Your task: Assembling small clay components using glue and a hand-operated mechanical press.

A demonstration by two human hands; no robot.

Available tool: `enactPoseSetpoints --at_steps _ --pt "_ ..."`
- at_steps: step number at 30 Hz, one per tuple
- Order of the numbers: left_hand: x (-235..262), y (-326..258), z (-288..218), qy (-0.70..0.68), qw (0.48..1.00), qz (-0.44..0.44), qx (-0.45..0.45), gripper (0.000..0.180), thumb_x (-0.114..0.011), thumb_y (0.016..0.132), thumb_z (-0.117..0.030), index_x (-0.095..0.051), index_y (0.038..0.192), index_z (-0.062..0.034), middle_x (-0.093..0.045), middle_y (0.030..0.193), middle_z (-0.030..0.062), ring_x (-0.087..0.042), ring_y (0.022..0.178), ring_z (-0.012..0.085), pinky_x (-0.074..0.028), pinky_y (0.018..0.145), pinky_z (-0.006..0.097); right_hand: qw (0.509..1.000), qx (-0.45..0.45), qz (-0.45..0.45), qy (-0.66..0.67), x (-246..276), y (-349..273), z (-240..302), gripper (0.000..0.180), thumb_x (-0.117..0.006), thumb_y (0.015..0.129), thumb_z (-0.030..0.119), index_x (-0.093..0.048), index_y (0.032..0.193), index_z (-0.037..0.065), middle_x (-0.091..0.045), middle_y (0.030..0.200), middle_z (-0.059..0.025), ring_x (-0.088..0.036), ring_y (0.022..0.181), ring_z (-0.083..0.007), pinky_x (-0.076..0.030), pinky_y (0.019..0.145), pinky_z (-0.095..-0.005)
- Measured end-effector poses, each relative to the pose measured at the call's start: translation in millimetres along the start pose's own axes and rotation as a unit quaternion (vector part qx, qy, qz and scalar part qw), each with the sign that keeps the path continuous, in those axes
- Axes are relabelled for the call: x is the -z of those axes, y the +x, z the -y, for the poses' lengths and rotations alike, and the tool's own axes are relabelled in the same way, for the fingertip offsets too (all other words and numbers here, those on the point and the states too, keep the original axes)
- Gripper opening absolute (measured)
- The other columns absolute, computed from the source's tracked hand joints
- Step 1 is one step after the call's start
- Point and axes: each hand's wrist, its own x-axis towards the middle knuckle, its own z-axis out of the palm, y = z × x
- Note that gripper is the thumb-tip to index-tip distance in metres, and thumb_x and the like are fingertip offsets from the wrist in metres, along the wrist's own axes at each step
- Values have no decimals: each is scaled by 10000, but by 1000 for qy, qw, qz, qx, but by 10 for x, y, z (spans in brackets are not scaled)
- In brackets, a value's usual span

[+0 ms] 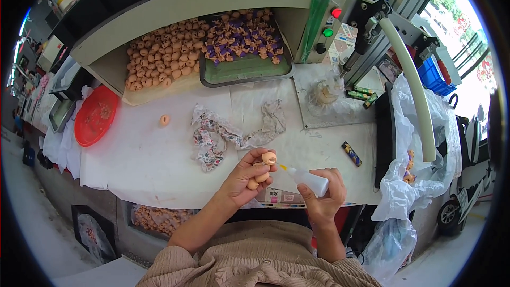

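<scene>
the left hand [245, 178] pinches a small peach plastic doll part [267, 159] just above its fingertips; the right hand [321, 195] grips a white squeeze bottle [309, 179], nozzle touching it. gluing step; next calls for a gentle, steady squeeze.

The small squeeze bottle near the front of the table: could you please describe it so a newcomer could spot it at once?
Start at the white-covered table and go to its front edge, where the person's two hands meet. The right hand holds the squeeze bottle, lying almost level, its yellow tip aimed at the small peach doll part in the left hand. It is the only white, translucent bottle among peach-coloured pieces.
</scene>
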Motion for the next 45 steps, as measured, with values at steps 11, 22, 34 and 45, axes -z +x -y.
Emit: enactPoseSetpoints --at_steps 11,22,34,45 --pt "-25 -55 -34 -45 999 27 8 339 -595 872 -20 -548 1183 -148 -574 1138 18 -601 909 140 -556 697 270 1000 -7 -25 0 -19 31 -112 316 -788 727 158 -587 912 -1 -564 845 -80 -537 760 -157 -409 642 -267" --pt "-67 -490 -412 -127 989 80 5 354 -585 892 -111 -493 1234 -95 -559 1117 74 -556 868 156 -496 608 249 990 -39 121 -59 -699 525 -218 307 -731 778 126 -564 1016 27 -625 894 -93 -581 751 -171 -452 652 -298" --pt "73 -837 -918 -216 971 103 0 396 -590 888 -86 -477 1266 -51 -571 1101 91 -533 859 152 -466 614 233 976 130 117 -127 -1305 1467 212 232 -646 804 88 -603 1021 17 -620 1010 -150 -543 959 -366 -437 842 -419" --pt "-33 -1012 -1219 -214 971 102 0 372 -552 898 -55 -472 1261 -73 -536 1123 92 -504 876 160 -464 624 213 948 195 55 -244 -2758 3203 -536 461 -573 824 166 -500 1273 94 -498 1291 -200 -471 1144 -394 -373 980 -504"
